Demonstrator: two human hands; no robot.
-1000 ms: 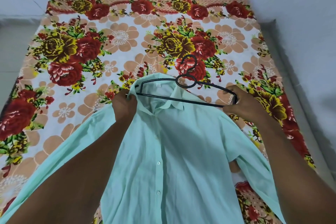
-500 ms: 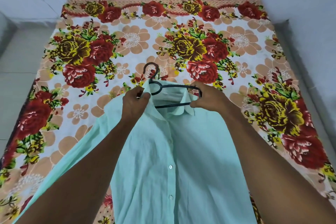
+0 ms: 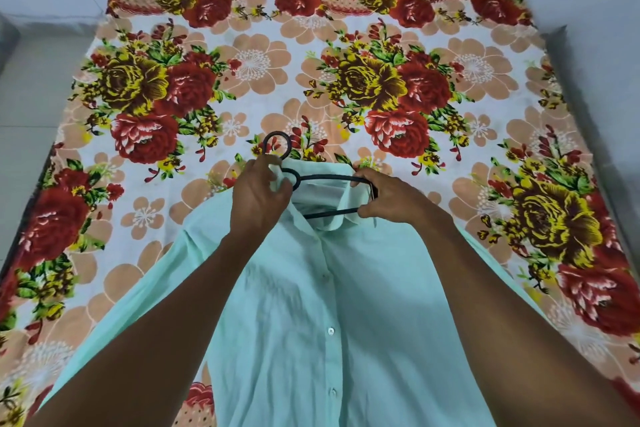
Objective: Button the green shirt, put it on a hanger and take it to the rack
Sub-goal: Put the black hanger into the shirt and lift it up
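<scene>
The pale green shirt point(image 3: 322, 315) lies buttoned, front up, on the flowered bed, collar pointing away from me. A black hanger point(image 3: 325, 178) sits in the neck opening; its hook sticks out past the collar and its left half is hidden inside the shirt. My left hand point(image 3: 258, 199) pinches the left side of the collar beside the hanger's neck. My right hand point(image 3: 384, 198) grips the hanger's right end together with the right collar edge. Both sleeves spread out to the sides under my forearms.
The bed sheet point(image 3: 311, 80) with red and yellow roses covers the whole bed. Grey tiled floor point(image 3: 31, 87) runs along the left. A pale wall point(image 3: 595, 28) borders the bed on the right.
The hanger has slid left and deeper into the neck opening. My right hand moved left with it from the shoulder to the collar. My left hand shifted to the collar by the hook.
</scene>
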